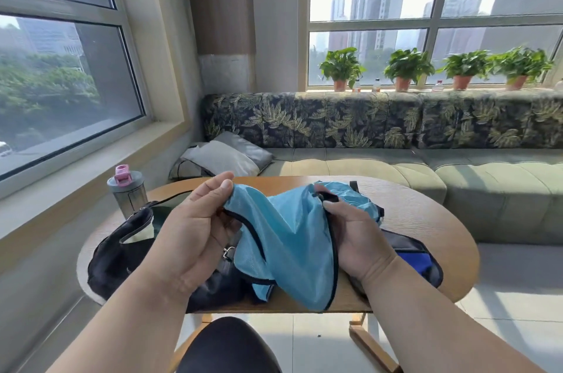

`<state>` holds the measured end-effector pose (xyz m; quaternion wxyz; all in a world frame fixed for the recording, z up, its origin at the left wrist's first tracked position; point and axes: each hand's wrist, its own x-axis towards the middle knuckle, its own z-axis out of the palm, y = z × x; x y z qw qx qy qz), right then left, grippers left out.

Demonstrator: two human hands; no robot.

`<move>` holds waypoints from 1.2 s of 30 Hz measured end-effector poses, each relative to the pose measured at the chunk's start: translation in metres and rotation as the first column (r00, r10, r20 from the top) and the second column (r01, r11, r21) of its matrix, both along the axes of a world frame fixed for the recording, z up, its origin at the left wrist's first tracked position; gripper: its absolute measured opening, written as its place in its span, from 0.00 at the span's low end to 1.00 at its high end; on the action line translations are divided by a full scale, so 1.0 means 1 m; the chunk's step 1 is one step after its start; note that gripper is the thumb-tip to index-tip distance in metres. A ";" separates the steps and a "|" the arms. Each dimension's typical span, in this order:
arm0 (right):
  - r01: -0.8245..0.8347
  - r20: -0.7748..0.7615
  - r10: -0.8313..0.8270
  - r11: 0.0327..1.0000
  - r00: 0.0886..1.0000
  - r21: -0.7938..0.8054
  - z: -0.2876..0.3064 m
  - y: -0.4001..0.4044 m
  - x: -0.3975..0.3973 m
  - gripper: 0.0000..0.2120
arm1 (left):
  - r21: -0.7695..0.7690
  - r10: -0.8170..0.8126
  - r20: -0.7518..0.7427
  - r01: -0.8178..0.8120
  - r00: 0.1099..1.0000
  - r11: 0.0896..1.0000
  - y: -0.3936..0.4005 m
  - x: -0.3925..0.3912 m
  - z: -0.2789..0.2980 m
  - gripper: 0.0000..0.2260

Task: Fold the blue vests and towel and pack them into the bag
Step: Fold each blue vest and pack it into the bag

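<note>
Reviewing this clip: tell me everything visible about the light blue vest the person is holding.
The light blue vest looks like thin mesh fabric with dark trim along its edges. It is unfolded and bunched, held up over the wooden table, its lower part draping toward the near edge. The left hand pinches its upper left edge; the right hand grips its trimmed right edge. More blue fabric lies bunched behind it.

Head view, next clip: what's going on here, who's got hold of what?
A person seated at a wooden table holds a light blue mesh vest up over it with both bare hands. The left hand pinches one edge of the fabric, and the right hand has a grip on the black-trimmed edge at the other side. The vest is bunched, not yet folded. A dark bag lies on the table beneath, beside a water bottle. More blue fabric lies under the right hand.
</note>
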<state>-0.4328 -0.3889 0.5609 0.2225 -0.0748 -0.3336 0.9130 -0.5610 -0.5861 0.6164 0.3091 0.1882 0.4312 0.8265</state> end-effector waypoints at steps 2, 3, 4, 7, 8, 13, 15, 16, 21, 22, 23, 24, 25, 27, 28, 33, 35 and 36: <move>0.040 -0.057 -0.035 0.996 0.998 0.077 0.021 -0.001 0.006 0.16 | -0.115 0.061 -0.026 -0.064 0.998 0.991 0.003 -0.003 -0.009 0.05; 0.065 -0.071 -0.055 0.988 0.996 0.143 0.031 -0.003 0.010 0.15 | -0.181 0.081 -0.048 -0.088 0.996 0.980 0.004 -0.005 -0.014 0.05; 0.095 -0.079 -0.079 0.972 0.994 0.213 0.040 -0.005 0.014 0.14 | -0.249 0.095 -0.075 -0.110 0.993 0.962 0.004 -0.006 -0.018 0.05; 0.149 -0.097 -0.120 0.904 0.988 0.402 0.060 -0.012 0.026 0.12 | -0.408 0.096 -0.177 -0.162 0.979 0.898 0.004 -0.012 -0.031 0.05; 0.165 -0.103 -0.132 0.877 0.986 0.452 0.065 -0.015 0.029 0.12 | -0.449 0.081 -0.236 -0.182 0.968 0.875 0.004 -0.013 -0.034 0.05; 0.215 -0.076 -0.243 0.618 0.967 0.756 0.081 -0.031 0.038 0.09 | -0.528 -0.211 -0.645 -0.230 0.734 0.817 0.000 0.004 -0.019 0.35; 0.191 -0.057 -0.252 0.550 0.966 0.813 0.085 -0.039 0.037 0.09 | -0.501 -0.337 -0.691 -0.088 0.639 0.861 0.002 0.023 -0.010 0.29; 0.185 -0.052 -0.258 0.526 0.965 0.830 0.086 -0.043 0.036 0.09 | -0.488 -0.364 -0.682 -0.024 0.634 0.873 0.005 0.030 -0.010 0.22; 0.233 -0.056 -0.364 0.462 0.930 0.856 0.086 -0.042 0.038 0.07 | -0.424 -0.171 -0.677 -0.189 0.716 0.886 0.002 0.028 -0.006 0.10; 0.249 -0.066 -0.380 0.455 0.923 0.855 0.085 -0.040 0.038 0.06 | -0.401 -0.150 -0.656 -0.174 0.739 0.899 0.000 0.025 -0.003 0.11; 0.266 -0.079 -0.392 0.448 0.917 0.854 0.084 -0.040 0.038 0.06 | -0.372 -0.135 -0.621 -0.140 0.772 0.918 -0.002 0.025 0.000 0.11; 0.282 -0.091 -0.401 0.447 0.912 0.849 0.083 -0.039 0.038 0.06 | -0.340 -0.122 -0.568 -0.097 0.814 0.936 -0.004 0.025 0.003 0.11; 0.292 -0.095 -0.406 0.458 0.909 0.840 0.082 -0.039 0.037 0.07 | -0.301 -0.112 -0.496 -0.049 0.861 0.952 -0.005 0.025 0.005 0.11; 0.250 -0.036 -0.409 0.481 0.912 0.840 0.072 -0.033 0.032 0.10 | -0.218 -0.097 -0.371 0.014 0.924 0.976 -0.007 0.026 0.010 0.12; 0.172 0.042 -0.406 0.476 0.913 0.863 0.063 -0.029 0.029 0.13 | -0.188 -0.092 -0.323 0.031 0.942 0.982 -0.009 0.026 0.013 0.12; -0.372 0.497 -0.172 0.472 0.851 0.800 -0.007 -0.022 0.014 0.21 | -0.125 -0.062 -0.157 0.042 0.986 0.991 -0.016 0.016 0.014 0.13; -0.403 0.515 -0.133 0.472 0.847 0.784 -0.024 -0.029 0.009 0.10 | -0.117 -0.049 -0.112 0.035 0.993 0.993 -0.019 0.010 0.011 0.14; -0.369 0.486 -0.141 0.482 0.863 0.795 -0.028 -0.030 0.007 0.04 | -0.118 -0.043 -0.095 0.032 0.995 0.993 -0.020 0.007 0.010 0.14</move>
